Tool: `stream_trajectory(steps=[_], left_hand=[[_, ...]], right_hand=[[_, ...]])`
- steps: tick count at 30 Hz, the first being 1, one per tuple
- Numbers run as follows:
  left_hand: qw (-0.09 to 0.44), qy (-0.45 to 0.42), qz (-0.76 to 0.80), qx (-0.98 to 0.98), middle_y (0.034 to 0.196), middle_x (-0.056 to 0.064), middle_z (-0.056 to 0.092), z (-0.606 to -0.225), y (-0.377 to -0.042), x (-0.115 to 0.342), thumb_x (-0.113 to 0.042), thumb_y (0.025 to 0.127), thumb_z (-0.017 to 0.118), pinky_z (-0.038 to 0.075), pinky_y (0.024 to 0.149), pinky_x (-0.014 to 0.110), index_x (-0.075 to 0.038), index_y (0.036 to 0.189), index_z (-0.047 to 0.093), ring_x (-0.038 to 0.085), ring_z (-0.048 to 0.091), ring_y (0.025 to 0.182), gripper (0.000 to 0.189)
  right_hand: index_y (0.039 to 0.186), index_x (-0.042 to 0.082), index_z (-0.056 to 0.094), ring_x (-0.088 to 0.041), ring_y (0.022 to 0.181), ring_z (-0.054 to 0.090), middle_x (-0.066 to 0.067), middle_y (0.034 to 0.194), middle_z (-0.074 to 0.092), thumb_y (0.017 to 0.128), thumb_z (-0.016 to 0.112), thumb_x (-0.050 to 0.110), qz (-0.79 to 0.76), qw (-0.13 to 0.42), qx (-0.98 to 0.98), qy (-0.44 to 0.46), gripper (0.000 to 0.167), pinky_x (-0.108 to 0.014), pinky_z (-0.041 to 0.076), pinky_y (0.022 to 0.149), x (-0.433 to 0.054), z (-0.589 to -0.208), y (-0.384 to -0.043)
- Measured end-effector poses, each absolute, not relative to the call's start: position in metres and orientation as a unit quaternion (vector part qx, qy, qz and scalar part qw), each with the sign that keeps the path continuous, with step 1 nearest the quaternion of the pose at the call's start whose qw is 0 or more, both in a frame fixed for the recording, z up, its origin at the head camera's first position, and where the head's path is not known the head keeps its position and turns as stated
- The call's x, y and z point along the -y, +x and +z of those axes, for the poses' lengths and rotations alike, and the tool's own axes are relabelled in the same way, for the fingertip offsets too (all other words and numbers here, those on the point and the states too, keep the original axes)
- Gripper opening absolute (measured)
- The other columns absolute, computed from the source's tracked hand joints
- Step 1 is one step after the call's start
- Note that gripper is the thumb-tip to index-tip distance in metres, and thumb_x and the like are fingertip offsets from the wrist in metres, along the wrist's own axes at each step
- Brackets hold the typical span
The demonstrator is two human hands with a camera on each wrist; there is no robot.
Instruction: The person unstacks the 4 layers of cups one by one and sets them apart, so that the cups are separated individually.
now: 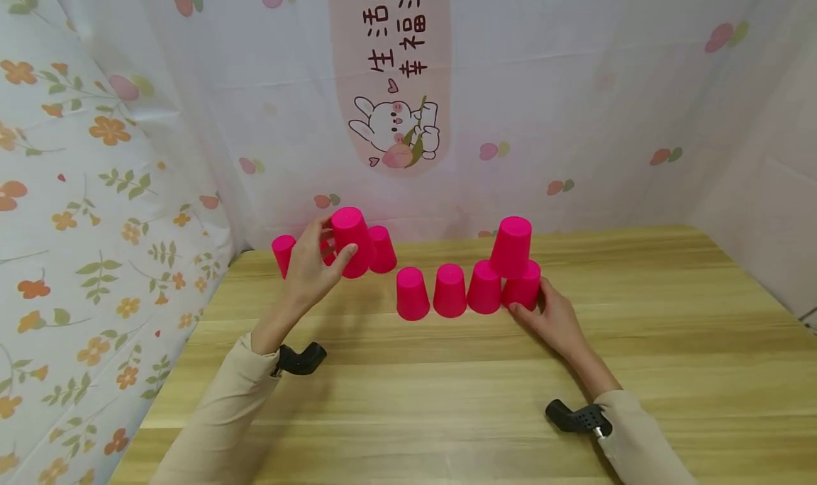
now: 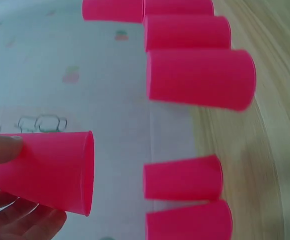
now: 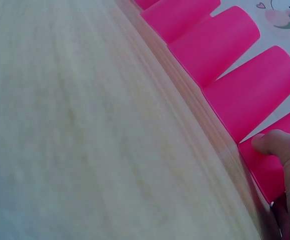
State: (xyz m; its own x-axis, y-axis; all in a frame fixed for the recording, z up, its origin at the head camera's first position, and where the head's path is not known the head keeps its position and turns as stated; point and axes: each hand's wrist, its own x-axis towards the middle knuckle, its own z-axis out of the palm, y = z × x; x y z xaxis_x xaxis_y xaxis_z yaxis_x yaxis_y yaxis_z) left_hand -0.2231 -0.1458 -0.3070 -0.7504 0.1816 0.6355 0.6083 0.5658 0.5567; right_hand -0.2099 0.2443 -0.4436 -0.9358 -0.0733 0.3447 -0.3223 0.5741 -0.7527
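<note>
In the head view my left hand (image 1: 313, 265) grips an upside-down pink cup (image 1: 353, 247) in the air, thumb on one side and fingers on the other. The left wrist view shows the same cup (image 2: 50, 172) clear of the others. My right hand (image 1: 552, 318) holds the rightmost cup (image 1: 523, 286) of a front row of upside-down pink cups, thumb at its lower front. On top of the row's right end stands another cup (image 1: 512, 247), resting across the two rightmost ones. In the right wrist view the thumb presses the end cup (image 3: 267, 167) near its rim.
Left of that pair, the row continues with a cup (image 1: 449, 291) and an end cup (image 1: 413, 295). Behind my left hand stand more pink cups, among them one at the left (image 1: 284, 254) and one at the right (image 1: 383, 251). A printed curtain (image 1: 542, 102) hangs behind the wooden table (image 1: 447, 400).
</note>
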Motion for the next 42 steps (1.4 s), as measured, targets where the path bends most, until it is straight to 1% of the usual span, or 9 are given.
stream_trajectory(steps=[6,11,19,22,24,26,28,33,42], left_hand=[[0.297,-0.188,-0.383,0.854,0.11,0.025,0.052,-0.313,-0.224,0.176,-0.003,0.08,0.07,0.047,0.076,0.045,0.014,0.121,0.041,0.035,0.051,0.096,0.053],[0.282,-0.145,-0.41,0.855,0.111,0.028,0.047,-0.322,-0.222,0.201,0.001,0.082,0.065,0.046,0.08,0.051,0.016,0.124,0.036,0.039,0.05,0.097,0.053],[0.274,-0.067,-0.378,0.882,0.111,0.03,0.048,-0.34,-0.215,0.232,0.001,0.084,0.063,0.049,0.076,0.053,0.017,0.125,0.036,0.041,0.052,0.097,0.052],[0.266,-0.053,-0.374,0.887,0.112,0.029,0.048,-0.345,-0.214,0.239,0.001,0.084,0.062,0.051,0.072,0.038,0.017,0.125,0.036,0.041,0.051,0.096,0.051],[0.259,-0.04,-0.375,0.889,0.111,0.029,0.048,-0.349,-0.215,0.243,0.0,0.084,0.062,0.047,0.068,0.024,0.016,0.124,0.037,0.04,0.051,0.095,0.05],[0.253,-0.026,-0.373,0.892,0.109,0.028,0.05,-0.356,-0.216,0.246,-0.001,0.084,0.063,0.042,0.065,0.017,0.016,0.123,0.038,0.039,0.052,0.093,0.049],[0.25,-0.013,-0.369,0.895,0.107,0.029,0.05,-0.363,-0.218,0.25,-0.001,0.083,0.063,0.044,0.066,0.021,0.017,0.121,0.038,0.04,0.052,0.091,0.049],[0.242,0.015,-0.356,0.902,0.106,0.033,0.046,-0.383,-0.219,0.258,0.0,0.083,0.062,0.043,0.077,0.047,0.02,0.119,0.036,0.043,0.048,0.092,0.048],[0.218,0.047,-0.396,0.891,0.109,0.031,0.043,-0.388,-0.224,0.261,-0.004,0.085,0.06,0.042,0.082,0.047,0.018,0.12,0.034,0.043,0.048,0.096,0.05]], right_hand=[[0.128,-0.004,0.043,-0.035,0.105,0.054,-0.022,0.115,0.057,0.082,0.071,0.017,0.452,0.132,0.875,0.112,0.059,-0.05,0.043,0.089,-0.245,-0.441,-0.211],[0.128,-0.005,0.042,-0.036,0.106,0.054,-0.023,0.116,0.056,0.082,0.071,0.017,0.458,0.134,0.871,0.118,0.059,-0.05,0.043,0.09,-0.245,-0.441,-0.212],[0.129,-0.005,0.042,-0.036,0.106,0.054,-0.024,0.116,0.056,0.081,0.071,0.017,0.457,0.133,0.872,0.119,0.06,-0.05,0.044,0.089,-0.244,-0.443,-0.213],[0.129,-0.005,0.042,-0.037,0.105,0.054,-0.024,0.116,0.056,0.081,0.071,0.017,0.455,0.137,0.872,0.116,0.061,-0.05,0.044,0.089,-0.245,-0.442,-0.212],[0.129,-0.005,0.042,-0.037,0.105,0.054,-0.024,0.116,0.056,0.081,0.071,0.017,0.455,0.137,0.872,0.115,0.061,-0.05,0.044,0.089,-0.245,-0.442,-0.212],[0.129,-0.005,0.042,-0.037,0.106,0.053,-0.024,0.117,0.055,0.081,0.071,0.016,0.456,0.136,0.872,0.113,0.06,-0.05,0.043,0.09,-0.245,-0.442,-0.212],[0.13,-0.005,0.042,-0.037,0.107,0.053,-0.024,0.117,0.055,0.081,0.071,0.016,0.458,0.133,0.872,0.113,0.06,-0.05,0.043,0.091,-0.245,-0.442,-0.211],[0.129,-0.005,0.042,-0.037,0.108,0.053,-0.024,0.118,0.055,0.082,0.071,0.017,0.462,0.119,0.871,0.114,0.06,-0.049,0.042,0.092,-0.245,-0.444,-0.211],[0.128,-0.004,0.043,-0.036,0.106,0.053,-0.023,0.117,0.055,0.081,0.071,0.015,0.463,0.129,0.869,0.121,0.058,-0.05,0.043,0.091,-0.246,-0.442,-0.214]])
